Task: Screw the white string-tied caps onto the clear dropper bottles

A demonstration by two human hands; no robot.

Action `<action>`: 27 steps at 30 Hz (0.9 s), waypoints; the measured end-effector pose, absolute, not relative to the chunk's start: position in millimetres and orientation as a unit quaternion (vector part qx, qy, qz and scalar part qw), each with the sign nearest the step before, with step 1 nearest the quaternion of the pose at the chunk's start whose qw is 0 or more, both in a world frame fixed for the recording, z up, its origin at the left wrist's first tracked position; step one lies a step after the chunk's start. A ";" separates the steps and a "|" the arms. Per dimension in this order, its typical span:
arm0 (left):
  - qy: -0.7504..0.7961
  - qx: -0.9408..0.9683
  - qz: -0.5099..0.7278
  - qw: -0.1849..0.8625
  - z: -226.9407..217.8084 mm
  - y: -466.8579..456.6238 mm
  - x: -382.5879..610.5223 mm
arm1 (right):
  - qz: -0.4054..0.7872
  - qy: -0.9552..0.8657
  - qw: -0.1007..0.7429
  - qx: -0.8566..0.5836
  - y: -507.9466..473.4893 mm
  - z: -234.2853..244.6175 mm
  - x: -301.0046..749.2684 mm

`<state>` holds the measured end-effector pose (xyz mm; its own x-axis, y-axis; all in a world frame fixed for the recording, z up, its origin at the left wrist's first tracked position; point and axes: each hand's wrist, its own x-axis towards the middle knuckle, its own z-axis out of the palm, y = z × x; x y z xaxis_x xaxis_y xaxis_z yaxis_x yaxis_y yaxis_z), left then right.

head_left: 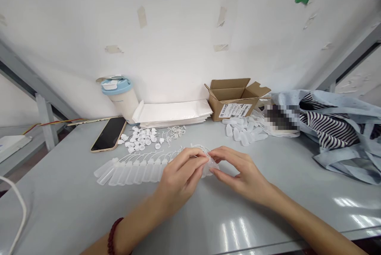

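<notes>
- Two bare hands meet near the middle of the tabletop (65, 191), over a translucent tube (212, 164) that lies between their fingertips, well in from the front edge.
- The left hand (180, 177) is pinched narrow at the tube's upper end; its fingers hide the exact contact, so a crooked fit there could pass unnoticed.
- The right hand (251, 171) has thumb and forefinger curved around the tube's other side, with a small gap behind the tips. Smooth plastic held by so little could twist or pop loose if the squeeze is uneven.
- The row of tubes (139, 172) runs from the left part of the tabletop to the left hand, which covers its right end. A dropped wrist would likely knock that end out of line.
- Thin cords rise from the row toward the far edge; a finger hooking one could drag its tube along.
- Loose white caps (143, 138) and a heap of small loops (176, 132) sit just beyond the row, toward the far edge. The caps could roll if brushed, and the loops look prone to tangling.
- Spare tubes (245, 132) lie heaped toward the far right corner, near a cloth bag (342, 128); tugging the bag could scatter them.
</notes>
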<state>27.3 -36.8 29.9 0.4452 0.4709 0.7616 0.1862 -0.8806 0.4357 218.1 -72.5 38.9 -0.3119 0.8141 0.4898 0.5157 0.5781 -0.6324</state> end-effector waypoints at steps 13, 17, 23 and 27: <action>0.212 0.850 0.463 0.136 24.8 -37.0 26.1 | 0.220 -0.744 0.441 -0.451 -72.3 33.7 217.0; 0.213 0.850 0.463 0.134 24.2 -37.5 26.8 | 0.228 -0.726 0.451 -0.467 -72.6 35.1 217.4; 0.208 0.851 0.456 0.155 23.8 -36.4 27.4 | 0.304 -0.674 0.456 -0.496 -72.6 34.9 216.8; 0.218 0.861 0.431 0.159 19.8 -35.3 25.6 | 0.312 -0.622 0.441 -0.567 -69.6 38.9 217.4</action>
<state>25.6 -35.3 19.8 0.5326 0.5127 0.6734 0.2384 -0.8543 0.4619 217.4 -69.6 38.9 0.0321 0.9804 0.1942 0.4307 0.1618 -0.8879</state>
